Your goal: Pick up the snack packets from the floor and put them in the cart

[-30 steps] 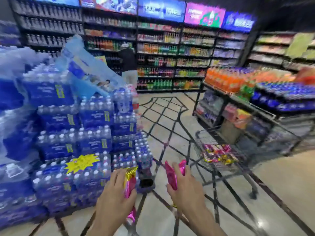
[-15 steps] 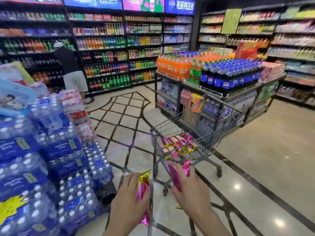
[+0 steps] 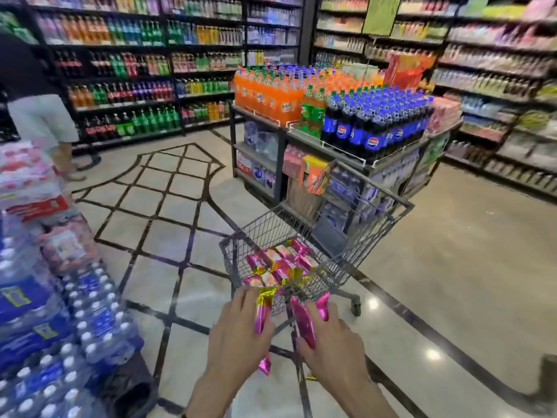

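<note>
Clutching pink packets (image 3: 303,324), both hands (image 3: 238,333) hover beside the cart (image 3: 346,236).

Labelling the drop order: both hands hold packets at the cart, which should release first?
Right, marginally. The right hand has its pink packet nearer the cart rim; the left hand and its packet sit just outside the near corner.

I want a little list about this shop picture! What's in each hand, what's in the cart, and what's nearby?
left hand: grip closed on a pink and gold foil snack packet
right hand: grip closed on pink foil snack packets
grey wire shopping cart: just ahead of both hands, holds a pile of pink and gold packets
behind cart: display stand of orange, green and dark cola bottles
left side: stacked packs of water bottles
</note>
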